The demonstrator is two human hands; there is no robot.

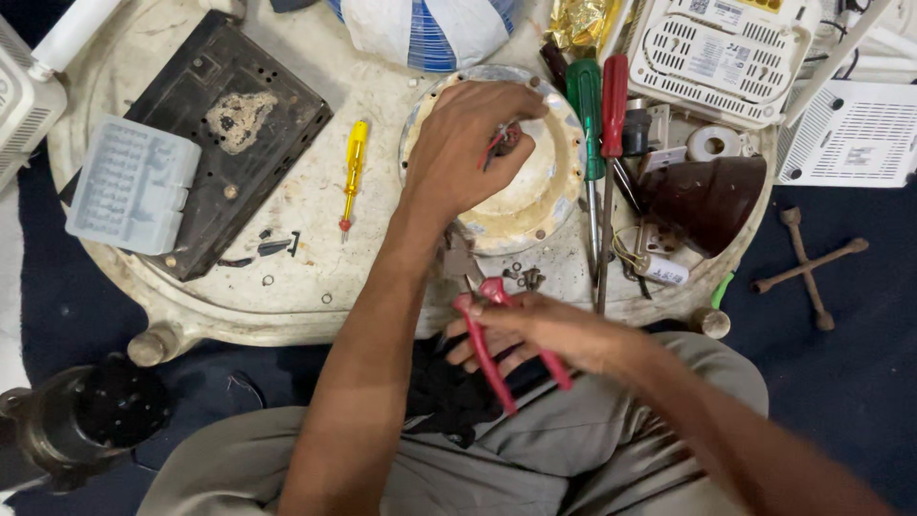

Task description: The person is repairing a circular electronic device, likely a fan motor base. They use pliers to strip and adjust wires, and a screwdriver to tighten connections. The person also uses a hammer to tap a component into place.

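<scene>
Holding the round fitting [535,205] down with my left hand [468,143], fingers curled over its middle where a small part with red wires [501,141] sits. Looks like I'm pinching that part, though my fingers hide most of it. My right hand [549,334] is at the bottom centre of the frame, wrapped around the red-handled pliers [497,344]. Their nose points up toward the fitting but isn't touching it.

As for progress: the fitting is off whatever it came from and lies face up in the upper middle of the tray [287,287]. A few loose screws [523,277] lie just below it, so I'd say the opening-up part is done. The wires are still attached as far as I can tell, so the actual cutting or pulling is what's left.

Other stuff around: green screwdriver [585,105] and red screwdriver [613,105] just right of the fitting, yellow tester [353,172] to its left, black board [234,124] with a clear plastic box [134,182] at upper left, brown cover [712,196] on the right, white router [726,53] top right, cross wrench [810,268] out on the dark floor.
</scene>
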